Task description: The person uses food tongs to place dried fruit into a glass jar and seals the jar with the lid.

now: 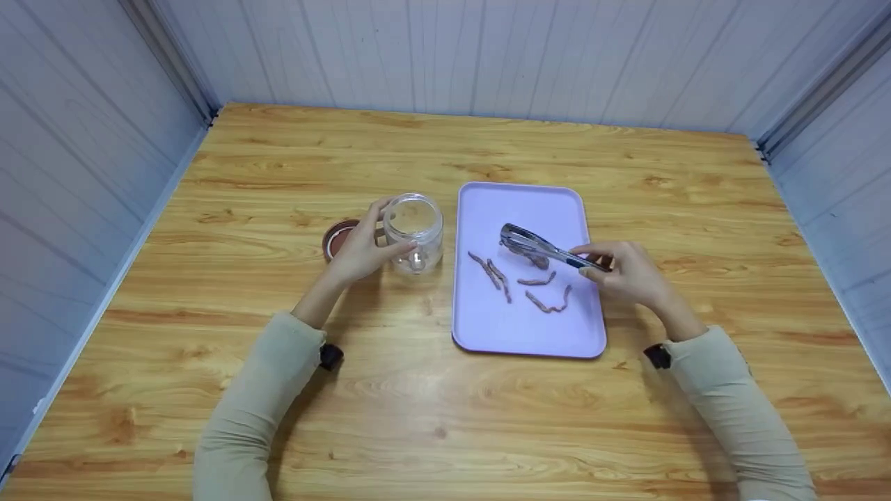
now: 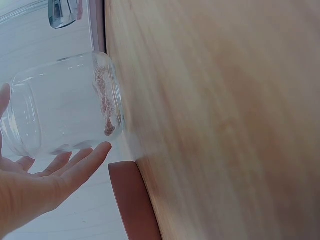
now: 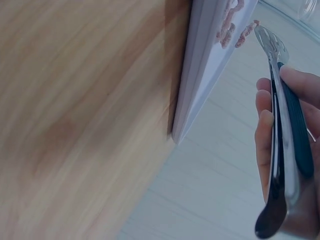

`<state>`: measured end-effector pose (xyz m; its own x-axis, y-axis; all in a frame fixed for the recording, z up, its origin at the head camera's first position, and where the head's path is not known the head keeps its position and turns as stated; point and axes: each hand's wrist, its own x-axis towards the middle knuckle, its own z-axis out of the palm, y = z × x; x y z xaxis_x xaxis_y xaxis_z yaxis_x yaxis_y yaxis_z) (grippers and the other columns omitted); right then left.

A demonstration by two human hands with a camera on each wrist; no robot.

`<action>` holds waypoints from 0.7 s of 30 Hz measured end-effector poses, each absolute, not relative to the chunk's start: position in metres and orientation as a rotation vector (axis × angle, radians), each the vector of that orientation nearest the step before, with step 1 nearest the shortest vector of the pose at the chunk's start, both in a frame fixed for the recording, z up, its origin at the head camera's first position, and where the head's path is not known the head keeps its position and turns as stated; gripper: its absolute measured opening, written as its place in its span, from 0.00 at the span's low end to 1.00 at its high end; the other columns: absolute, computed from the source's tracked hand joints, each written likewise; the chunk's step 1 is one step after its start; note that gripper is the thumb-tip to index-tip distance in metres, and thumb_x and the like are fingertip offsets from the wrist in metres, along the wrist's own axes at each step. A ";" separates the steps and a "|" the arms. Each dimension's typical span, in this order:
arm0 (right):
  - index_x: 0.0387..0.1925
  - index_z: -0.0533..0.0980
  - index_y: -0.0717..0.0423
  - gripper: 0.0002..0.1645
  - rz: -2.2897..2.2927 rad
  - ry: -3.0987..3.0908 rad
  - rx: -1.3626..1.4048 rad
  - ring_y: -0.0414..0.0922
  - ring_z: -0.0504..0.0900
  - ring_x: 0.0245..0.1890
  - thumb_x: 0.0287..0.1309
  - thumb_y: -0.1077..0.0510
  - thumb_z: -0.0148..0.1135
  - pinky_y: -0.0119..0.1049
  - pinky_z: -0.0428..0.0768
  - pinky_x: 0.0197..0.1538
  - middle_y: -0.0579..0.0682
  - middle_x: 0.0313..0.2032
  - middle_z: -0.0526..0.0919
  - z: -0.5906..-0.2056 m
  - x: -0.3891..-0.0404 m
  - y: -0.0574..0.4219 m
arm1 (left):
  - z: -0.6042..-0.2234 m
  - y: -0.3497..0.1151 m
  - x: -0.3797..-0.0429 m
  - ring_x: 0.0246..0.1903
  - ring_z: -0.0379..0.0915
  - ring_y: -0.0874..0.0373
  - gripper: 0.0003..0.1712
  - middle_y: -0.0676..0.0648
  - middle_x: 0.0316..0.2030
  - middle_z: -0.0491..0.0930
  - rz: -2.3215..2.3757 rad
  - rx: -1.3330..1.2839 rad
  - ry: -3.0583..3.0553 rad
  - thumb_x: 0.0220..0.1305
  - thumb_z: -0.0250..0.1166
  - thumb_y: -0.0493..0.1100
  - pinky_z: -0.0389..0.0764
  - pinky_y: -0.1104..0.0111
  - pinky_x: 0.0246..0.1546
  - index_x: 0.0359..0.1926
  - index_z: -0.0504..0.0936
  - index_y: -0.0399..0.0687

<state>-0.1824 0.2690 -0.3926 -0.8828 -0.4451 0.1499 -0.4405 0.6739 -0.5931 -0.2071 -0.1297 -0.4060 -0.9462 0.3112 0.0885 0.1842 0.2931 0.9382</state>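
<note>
My left hand point(image 1: 363, 249) holds a clear jar point(image 1: 415, 254) from its left side, thumb across the front and fingers behind. The jar stands upright and uncapped on the table; brown wrinkled strips point(image 2: 103, 100) lie at its bottom in the left wrist view. With my right hand point(image 1: 630, 273) I grip metal tongs point(image 1: 546, 248) with dark handle pads, their arms nearly together. A brown strip point(image 3: 244, 36) is at the tongs' tips in the right wrist view, seemingly pinched. More brown strips point(image 1: 536, 282) are spread on the lilac tray point(image 1: 522, 337) below.
Left of the jar, partly behind my left hand, a reddish-brown lid point(image 1: 335, 240) lies on the wood-grain table point(image 1: 431, 424). Pale panelled walls point(image 1: 445, 56) enclose the table's back and both sides. The tray's raised rim is close to the jar's right side.
</note>
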 end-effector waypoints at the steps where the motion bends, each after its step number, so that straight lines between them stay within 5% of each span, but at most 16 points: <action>1: 0.40 0.80 0.56 0.16 -1.016 2.872 -0.757 0.42 0.72 0.20 0.46 0.68 0.62 0.30 0.70 0.19 0.48 0.23 0.79 -0.391 -0.182 0.269 | -0.406 -0.130 -0.207 0.55 0.57 0.38 0.43 0.35 0.58 0.56 1.748 0.471 2.430 0.50 0.67 0.46 0.66 0.58 0.51 0.63 0.54 0.49; 21: 0.44 0.78 0.55 0.15 -1.076 2.913 -0.786 0.42 0.71 0.20 0.52 0.63 0.60 0.29 0.68 0.16 0.47 0.26 0.79 -0.352 -0.186 0.275 | -0.407 -0.130 -0.208 0.55 0.58 0.39 0.43 0.35 0.57 0.57 1.754 0.459 2.420 0.50 0.67 0.45 0.67 0.60 0.51 0.63 0.53 0.49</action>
<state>-0.1859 0.2747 -0.3517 -0.8777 -0.4255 0.2205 -0.4666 0.6543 -0.5951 -0.2081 -0.1301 -0.4071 -0.9472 0.3101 0.0816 0.1740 0.2832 0.9431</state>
